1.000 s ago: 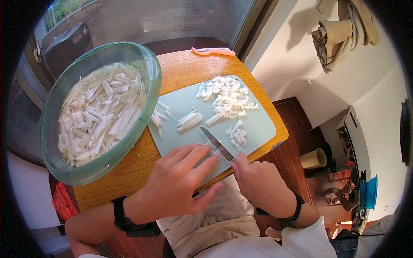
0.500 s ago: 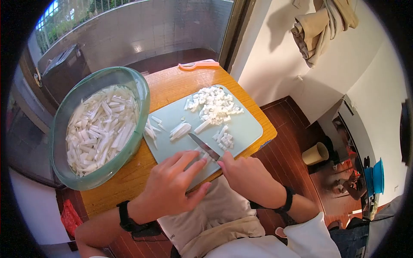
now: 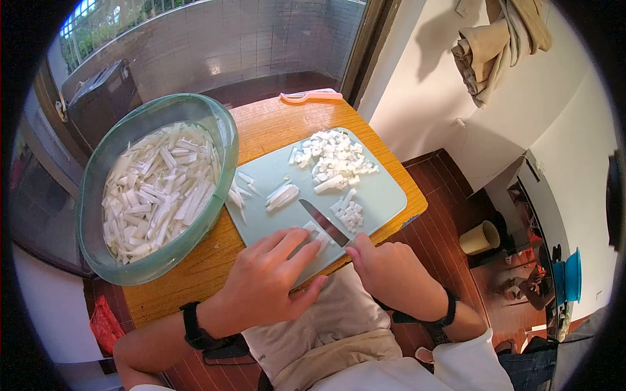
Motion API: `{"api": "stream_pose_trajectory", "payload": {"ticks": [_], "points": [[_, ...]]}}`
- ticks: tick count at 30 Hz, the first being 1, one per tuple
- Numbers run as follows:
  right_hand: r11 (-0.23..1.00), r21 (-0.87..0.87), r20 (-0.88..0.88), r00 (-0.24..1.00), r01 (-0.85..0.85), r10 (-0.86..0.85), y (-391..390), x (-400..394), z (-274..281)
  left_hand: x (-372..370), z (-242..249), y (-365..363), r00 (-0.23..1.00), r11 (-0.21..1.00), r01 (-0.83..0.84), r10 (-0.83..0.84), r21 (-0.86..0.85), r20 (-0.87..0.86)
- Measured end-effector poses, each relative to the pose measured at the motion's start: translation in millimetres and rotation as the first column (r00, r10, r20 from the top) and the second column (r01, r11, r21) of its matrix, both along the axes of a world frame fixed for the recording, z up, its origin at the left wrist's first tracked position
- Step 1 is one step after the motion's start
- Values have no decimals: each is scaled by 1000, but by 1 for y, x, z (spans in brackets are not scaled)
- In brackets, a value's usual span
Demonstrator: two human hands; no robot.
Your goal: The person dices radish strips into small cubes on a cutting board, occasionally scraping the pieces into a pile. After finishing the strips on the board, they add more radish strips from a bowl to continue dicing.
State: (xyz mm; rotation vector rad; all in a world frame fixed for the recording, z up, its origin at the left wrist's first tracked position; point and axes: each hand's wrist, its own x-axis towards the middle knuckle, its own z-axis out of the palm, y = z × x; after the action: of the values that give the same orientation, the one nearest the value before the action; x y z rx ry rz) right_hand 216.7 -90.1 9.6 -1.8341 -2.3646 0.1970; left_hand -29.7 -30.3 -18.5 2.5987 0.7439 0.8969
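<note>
My right hand point(image 3: 399, 275) grips the handle of a knife point(image 3: 324, 219), its blade lying slantwise low over the pale green cutting board point(image 3: 253, 223). The fingertips of my left hand point(image 3: 268, 277) press on white vegetable strips point(image 3: 317, 232) just left of the blade, partly hidden by the fingers. Right of the blade sits a small pile of white cubes point(image 3: 349, 215). Farther back is a larger heap of diced white vegetable point(image 3: 336, 155), with one longer piece at its front. A bundle of uncut strips point(image 3: 283, 197) rests mid-board, and thin strips point(image 3: 240, 197) lie at the left edge.
A green translucent basin point(image 3: 229, 133) stands on the table's left side, filled with white strips point(image 3: 160, 192) in liquid. A pink peeler point(image 3: 312, 96) lies at the back edge of the wooden table point(image 3: 261, 120). A red plastic bag point(image 3: 104, 326) is at lower left.
The whole view has shifted slightly. Relative to the board, the knife has moved a little to the right, and more of the strips shows between the blade and my left fingertips.
</note>
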Motion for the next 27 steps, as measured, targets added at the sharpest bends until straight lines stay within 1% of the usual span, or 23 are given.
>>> {"api": "stream_pose_trajectory", "payload": {"ticks": [1, 8, 10, 14, 16, 20, 22, 26, 27], "points": [[1000, -11, -28, 1000, 7, -7, 0, -1, 0, 0, 0, 0, 1000, 1000, 1, -1, 5, -3], [999, -27, -49, 999, -19, 17, 2, -3, -6, 1, -1, 1, 1000, 1000, -1, 1, 20, -11], [1000, -19, 16, 1000, -20, 21, 2, -6, -8, 1, -2, 1, 1000, 1000, -8, 8, 25, -5], [998, -46, 18, 999, -32, 33, 3, -9, -7, 1, -2, 0, 1000, 1000, -18, 18, 17, 0], [998, -41, 39, 998, -57, 58, 5, -9, -4, 1, 1, -1, 999, 1000, -22, 22, 1, -26], [998, -29, 15, 998, -61, 62, 9, -10, -3, 1, 1, -1, 999, 1000, -23, 23, 4, -31], [997, -29, 37, 997, -73, 74, 12, -10, -3, 2, 1, -1, 999, 1000, -25, 25, 4, -31], [998, -54, 44, 998, -37, 40, 12, -6, -7, 0, 2, -2, 998, 1000, -25, 25, -3, -49], [1000, -9, 56, 998, -9, 9, 15, -1, -9, 1, 2, -2, 999, 1000, -26, 26, 0, -46]]}}
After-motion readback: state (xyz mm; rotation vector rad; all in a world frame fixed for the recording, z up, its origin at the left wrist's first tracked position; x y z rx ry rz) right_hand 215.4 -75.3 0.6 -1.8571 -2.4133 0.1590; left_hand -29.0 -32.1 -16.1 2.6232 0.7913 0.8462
